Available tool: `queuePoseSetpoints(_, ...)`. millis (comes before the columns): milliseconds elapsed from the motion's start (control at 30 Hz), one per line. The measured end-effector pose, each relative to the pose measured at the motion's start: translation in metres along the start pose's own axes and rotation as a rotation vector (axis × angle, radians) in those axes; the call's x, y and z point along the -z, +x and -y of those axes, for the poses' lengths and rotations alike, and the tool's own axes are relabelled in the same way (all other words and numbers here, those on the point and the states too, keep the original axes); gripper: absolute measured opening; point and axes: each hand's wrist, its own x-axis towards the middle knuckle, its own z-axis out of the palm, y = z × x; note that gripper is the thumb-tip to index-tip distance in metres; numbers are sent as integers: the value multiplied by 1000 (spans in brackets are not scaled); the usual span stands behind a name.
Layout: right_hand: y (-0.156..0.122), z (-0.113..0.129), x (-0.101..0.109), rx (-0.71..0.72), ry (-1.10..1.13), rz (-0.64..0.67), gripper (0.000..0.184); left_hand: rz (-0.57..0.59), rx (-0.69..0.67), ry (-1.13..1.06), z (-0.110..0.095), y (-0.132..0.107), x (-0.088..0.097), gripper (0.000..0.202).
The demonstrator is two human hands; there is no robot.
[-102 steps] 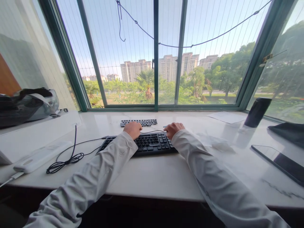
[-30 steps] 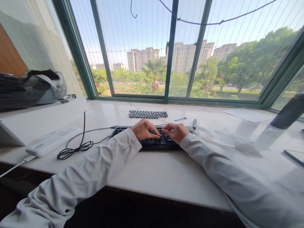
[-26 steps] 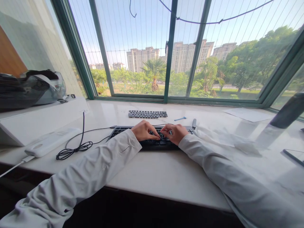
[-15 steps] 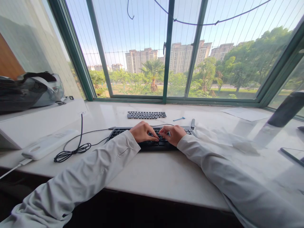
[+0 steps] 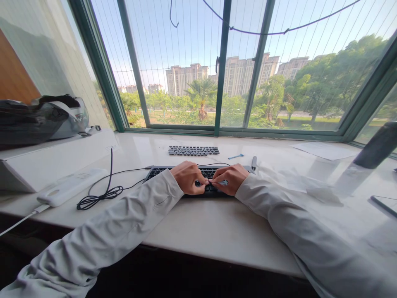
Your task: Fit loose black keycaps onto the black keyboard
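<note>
A black keyboard [image 5: 156,172] lies on the white sill-top desk [image 5: 211,227] in front of me. Both hands are over its middle keys. My left hand [image 5: 187,178] has its fingers curled, thumb and forefinger pinched at a key. My right hand [image 5: 233,179] is curled too, and its fingertips meet the left hand's over the same spot. What they pinch is too small to name. Behind the keyboard lies a flat block of loose dark keycaps [image 5: 194,150]. White sleeves cover both arms.
The keyboard's black cable [image 5: 99,196] coils at the left, beside a white device [image 5: 70,192] and a white box [image 5: 46,161] with a helmet [image 5: 66,118] on it. A small blue tool [image 5: 235,156] and a grey pen-like thing [image 5: 254,162] lie at the right. Further right are paper [image 5: 324,150], a dark cylinder [image 5: 376,145] and a dark slab [image 5: 384,203].
Both hands have drawn together from the keyboard's sides to its middle. In the last half second they slid toward the near rows and their fingertips closed into a pinch.
</note>
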Motion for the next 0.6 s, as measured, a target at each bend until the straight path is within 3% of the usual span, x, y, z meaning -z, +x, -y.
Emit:
queuePoseSetpoints(300,7,10,7,2,-87,168,27,90,32,136,-13,5,9,25)
queuePoseSetpoints(600,10,16,8,16,-113,183,28,85,5,227,-17,6,4,28)
